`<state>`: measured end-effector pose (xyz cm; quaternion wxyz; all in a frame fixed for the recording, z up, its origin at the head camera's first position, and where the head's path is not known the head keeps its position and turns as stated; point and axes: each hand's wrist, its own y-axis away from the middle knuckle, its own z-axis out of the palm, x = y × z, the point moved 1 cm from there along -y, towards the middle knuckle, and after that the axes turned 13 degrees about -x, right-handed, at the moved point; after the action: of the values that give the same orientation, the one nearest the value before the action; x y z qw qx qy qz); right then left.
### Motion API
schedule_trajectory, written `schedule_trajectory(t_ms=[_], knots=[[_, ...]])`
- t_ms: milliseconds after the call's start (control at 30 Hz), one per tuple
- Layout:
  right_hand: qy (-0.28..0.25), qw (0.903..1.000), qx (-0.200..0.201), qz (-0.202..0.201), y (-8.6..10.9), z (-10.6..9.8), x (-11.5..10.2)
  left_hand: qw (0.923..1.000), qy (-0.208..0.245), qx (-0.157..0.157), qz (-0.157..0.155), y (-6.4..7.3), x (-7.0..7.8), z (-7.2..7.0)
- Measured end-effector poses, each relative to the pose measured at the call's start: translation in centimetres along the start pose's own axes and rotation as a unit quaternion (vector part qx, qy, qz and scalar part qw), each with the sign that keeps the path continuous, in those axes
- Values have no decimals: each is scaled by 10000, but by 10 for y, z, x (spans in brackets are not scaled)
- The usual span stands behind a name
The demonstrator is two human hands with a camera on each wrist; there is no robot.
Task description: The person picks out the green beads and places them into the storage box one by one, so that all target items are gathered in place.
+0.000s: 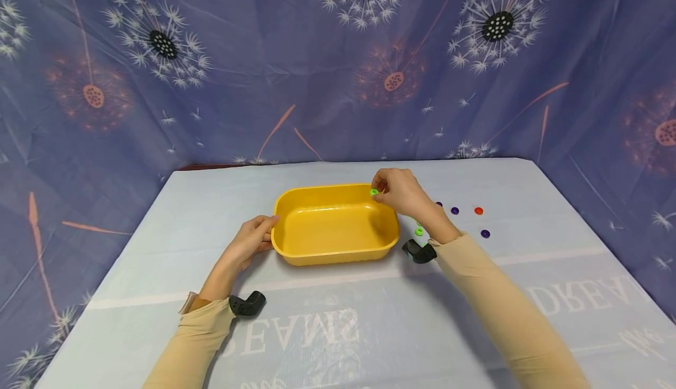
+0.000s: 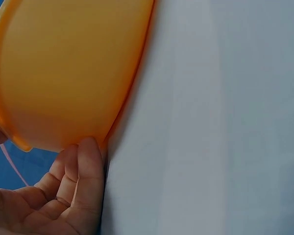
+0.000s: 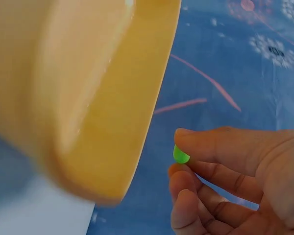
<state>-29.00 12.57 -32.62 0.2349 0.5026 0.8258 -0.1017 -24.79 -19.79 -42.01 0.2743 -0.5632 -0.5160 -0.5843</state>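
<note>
A yellow oval plastic basin (image 1: 335,227) stands on the table, with its bare bottom showing. At its left end my left hand (image 1: 252,237) grips the rim; the left wrist view has the fingers (image 2: 90,164) against the outer wall. Over the far right corner of the basin, my right hand (image 1: 399,190) pinches a small green ring (image 1: 374,192) between thumb and finger. That green ring appears edge-on in the right wrist view (image 3: 181,154), apart from the basin wall (image 3: 122,112).
Right of the basin lie other green rings (image 1: 419,232), partly hidden by my right wrist. Farther right are small dark purple pieces (image 1: 485,233) and a red one (image 1: 479,210). A pale cloth (image 1: 296,301) covers the table; a patterned blue curtain (image 1: 253,84) hangs behind it.
</note>
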Motion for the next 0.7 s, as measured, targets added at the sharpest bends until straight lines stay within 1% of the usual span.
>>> schedule_trajectory(t_ms=[167, 267, 367, 433, 533, 700], knots=[[186, 9995, -241, -58, -21, 7, -14, 10000, -4, 47, -20, -1, 0, 1], [334, 9978, -557, -98, -39, 13, -22, 10000, 16, 79, -10, 0, -1, 0], [502, 9946, -878, -232, -56, 19, -32, 10000, 22, 86, 37, 1, -2, 0], [616, 9924, -1015, -336, -66, 23, -39, 9999, 18, 93, 79, 1, -2, 0], [722, 9893, -1166, -493, -75, 31, -51, 9999, -19, 120, 103, 2, -2, 1], [873, 9856, -1269, -704, -86, 45, -66, 9997, -10, 218, 59, 2, -3, 3]])
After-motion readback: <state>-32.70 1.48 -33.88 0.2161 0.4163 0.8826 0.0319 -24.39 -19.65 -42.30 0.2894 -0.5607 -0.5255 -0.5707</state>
